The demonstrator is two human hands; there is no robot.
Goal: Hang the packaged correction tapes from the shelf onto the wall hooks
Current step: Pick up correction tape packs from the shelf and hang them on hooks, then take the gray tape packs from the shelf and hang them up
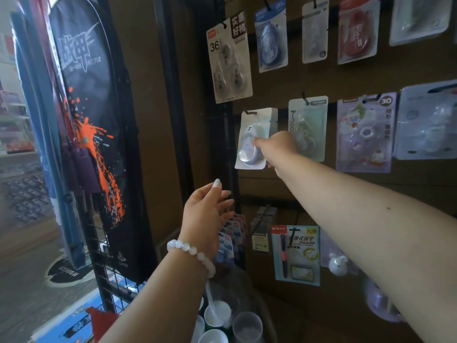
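- Packaged correction tape (254, 138) hangs on its hook (248, 112); our right hand (277, 147) pinches its blister, likely seating it.
- Below the pack, our left hand (206, 214) waits, fingers relaxed and empty.

Person, head-camera view: two bare forearms and hands, no sleeves in view.

Left hand (206, 214): long rounded fingernails with a pale, glossy finish, clearest on the thumb. Left wrist: one beaded bracelet (191, 252) of round, milky-white, slightly translucent beads on a single strand, the beads similar in size.

Right hand (277, 147): blurred, no ring or nail detail can be told. Right forearm: no watch or band; one small dark spot (388, 208) on the upper surface.
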